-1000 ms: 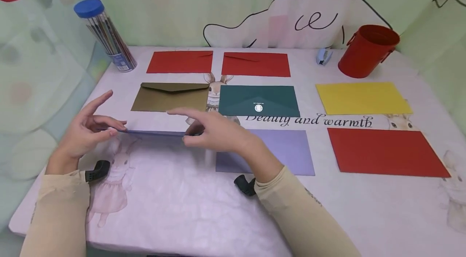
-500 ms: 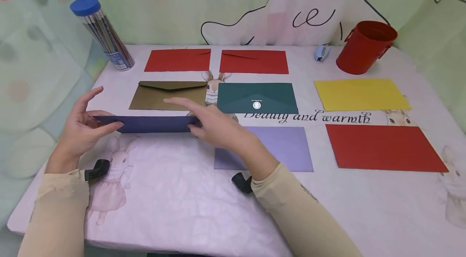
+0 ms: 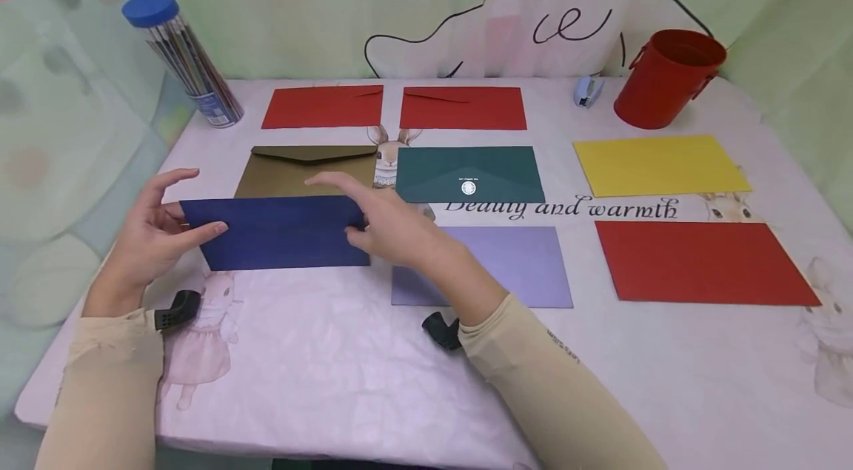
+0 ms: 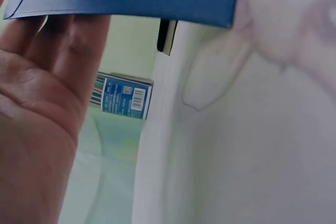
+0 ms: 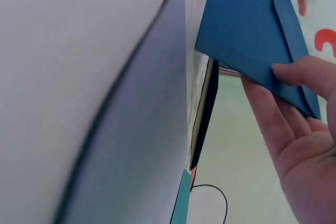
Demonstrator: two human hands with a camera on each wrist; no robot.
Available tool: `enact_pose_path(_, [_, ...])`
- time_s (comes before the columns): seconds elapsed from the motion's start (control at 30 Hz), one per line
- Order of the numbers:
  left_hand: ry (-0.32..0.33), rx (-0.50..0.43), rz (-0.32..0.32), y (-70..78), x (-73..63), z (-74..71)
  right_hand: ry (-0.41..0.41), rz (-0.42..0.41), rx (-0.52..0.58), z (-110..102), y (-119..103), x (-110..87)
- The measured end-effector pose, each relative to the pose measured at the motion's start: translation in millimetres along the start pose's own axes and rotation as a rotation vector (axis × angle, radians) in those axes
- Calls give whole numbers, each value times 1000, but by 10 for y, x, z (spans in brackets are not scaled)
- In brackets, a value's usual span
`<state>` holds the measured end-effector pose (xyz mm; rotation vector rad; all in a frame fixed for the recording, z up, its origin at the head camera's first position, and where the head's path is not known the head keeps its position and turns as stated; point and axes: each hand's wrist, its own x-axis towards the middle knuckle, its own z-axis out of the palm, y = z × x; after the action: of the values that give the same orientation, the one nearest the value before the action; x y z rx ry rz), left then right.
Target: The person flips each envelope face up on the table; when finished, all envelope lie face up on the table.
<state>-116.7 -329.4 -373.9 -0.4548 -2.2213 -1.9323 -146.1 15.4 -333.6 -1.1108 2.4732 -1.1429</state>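
Both hands hold a dark blue envelope [image 3: 286, 233] by its short ends, raised over the near left part of the table. My left hand [image 3: 149, 240] pinches the left end, thumb on the near face and index finger sticking up. At the other end my right hand [image 3: 400, 229] pinches the edge, its index finger extended. The right wrist view shows a flap line on the blue envelope [image 5: 241, 24], with the right thumb on its face and the other fingers behind. A gold-brown envelope [image 3: 313, 174] is partly covered behind it. The right forearm overlaps a lilac envelope [image 3: 513, 263].
Two red envelopes [image 3: 323, 107] lie along the back, with a green one [image 3: 469, 166] before them. Rightward are a yellow envelope [image 3: 660, 165] and a larger red one [image 3: 706, 263]. A brush-filled jar [image 3: 193, 70], blue stapler [image 3: 588, 91] and red bucket [image 3: 663, 85] stand behind.
The blue envelope has tilted from nearly edge-on to showing its broad face toward me. Both hands have kept their pinch at its ends; the other envelopes lie as before.
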Motion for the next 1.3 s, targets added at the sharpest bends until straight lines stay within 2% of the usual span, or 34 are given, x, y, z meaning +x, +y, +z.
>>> enact_pose_path(0.13, [-47, 43, -39, -8, 4, 2, 8, 39, -17, 9, 24, 10])
enact_pose_path(0.33, [-174, 27, -31, -55, 22, -8, 27, 96, -31, 4, 57, 20])
enact_pose_path(0.4, [-200, 47, -52, -68, 30, -14, 18, 137, -44, 2, 66, 20])
enact_pose_path(0.47, [-202, 133, -100, -71, 27, -16, 6, 183, -68, 5, 73, 20])
enact_pose_path(0.57, [-194, 329, -183, -73, 3, -19, -23, 239, -114, 21, 78, 23])
enact_pose_path(0.63, [-196, 453, -201, -79, -11, -26, -46, 254, -142, 36, 81, 31])
enact_pose_path(0.73, [-212, 559, -191, -91, -16, -46, -87, 257, -196, 59, 84, 46])
enact_pose_path(0.87, [-232, 633, -190, -91, -10, -55, -124, 254, -277, 87, 78, 62])
enact_pose_path(0.97, [-266, 679, -192, -93, -6, -45, -139, 282, -348, 109, 62, 55])
enact_pose_path(1.13, [-286, 725, -258, -100, 3, -20, -101, 334, -506, 133, 43, 28])
enact_pose_path(1.2, [-278, 726, -273, -101, 4, -14, -89, 323, -519, 126, 34, 21])
enact_pose_path(1.3, [-302, 721, -259, -82, 9, 2, -113, 303, -456, 82, 7, 3])
